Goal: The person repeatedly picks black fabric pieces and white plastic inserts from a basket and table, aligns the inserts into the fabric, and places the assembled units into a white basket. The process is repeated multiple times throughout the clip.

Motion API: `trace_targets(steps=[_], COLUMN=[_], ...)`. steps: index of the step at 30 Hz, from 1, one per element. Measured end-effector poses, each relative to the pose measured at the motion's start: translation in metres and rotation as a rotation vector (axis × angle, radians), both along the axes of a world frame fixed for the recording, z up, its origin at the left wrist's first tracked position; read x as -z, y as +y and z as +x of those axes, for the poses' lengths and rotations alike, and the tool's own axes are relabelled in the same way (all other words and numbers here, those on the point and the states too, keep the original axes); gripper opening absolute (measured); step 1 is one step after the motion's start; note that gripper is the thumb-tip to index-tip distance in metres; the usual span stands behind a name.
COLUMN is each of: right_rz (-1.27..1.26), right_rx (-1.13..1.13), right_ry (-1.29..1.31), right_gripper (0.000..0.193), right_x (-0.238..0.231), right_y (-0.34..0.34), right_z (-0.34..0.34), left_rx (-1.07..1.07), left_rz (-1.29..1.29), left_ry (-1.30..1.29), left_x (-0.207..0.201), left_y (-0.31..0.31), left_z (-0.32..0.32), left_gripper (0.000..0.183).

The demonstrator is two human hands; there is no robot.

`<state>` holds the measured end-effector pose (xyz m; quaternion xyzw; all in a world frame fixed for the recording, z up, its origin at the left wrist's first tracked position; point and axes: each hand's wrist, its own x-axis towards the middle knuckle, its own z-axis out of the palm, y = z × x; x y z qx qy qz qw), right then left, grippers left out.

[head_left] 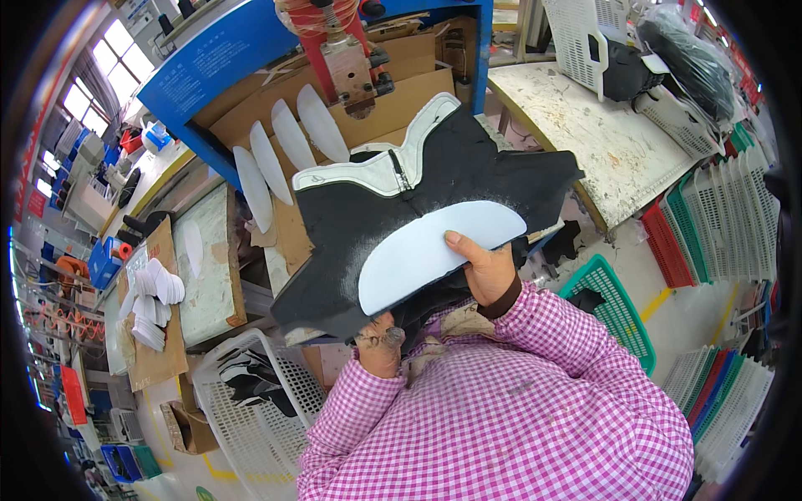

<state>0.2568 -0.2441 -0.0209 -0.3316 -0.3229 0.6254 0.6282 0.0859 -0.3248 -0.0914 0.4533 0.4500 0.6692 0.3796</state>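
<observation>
A wide black fabric piece (334,242) with a white-trimmed notched far edge (359,175) is spread out in front of me. On it, near its close edge, lies a white half-moon panel (418,242). My right hand (489,271) is closed on the panel's right part, thumb pressed on top and fingers hidden below. At the near left corner of the panel, my left hand (380,346) grips the black fabric's edge. Most of its fingers are out of sight beneath. Several white half-moon panels (292,134) stand in a row beyond the fabric's left side.
A blue machine frame (217,63) with a red and metal head (347,67) rises beyond the fabric. White cut pieces (150,301) lie on cardboard at left. A white basket (251,426) with dark pieces stands lower left, a green basket (618,309) at right. A worn table (576,125) holds white crates.
</observation>
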Motion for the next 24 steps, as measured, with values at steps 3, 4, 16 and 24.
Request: trace_targets(steps=[3,4,16,24], right_rz=[0.110,0.141,0.515,1.326], right_rx=[0.024,0.032,-0.111,-0.114], right_ry=[-0.329,-0.389,-0.857,-1.145], right_gripper=[0.024,0.023,0.023,0.036], right_x=[-0.001,-0.001,0.021,0.005], right_y=[-0.007,-0.010,-0.020,0.008], right_z=[-0.006,-0.008,-0.025,-0.072], left_rx=[-0.166,-0.103,-0.257,-0.496], left_rz=[0.128,0.054,-0.233,-0.039], left_ry=[0.293,0.267,-0.338,1.419], left_x=[-0.007,-0.014,-0.044,-0.029], left_y=[0.002,0.002,-0.005,-0.015], left_z=[0.003,-0.002,-0.010,-0.002], left_gripper=[0.023,0.021,0.033,0.045])
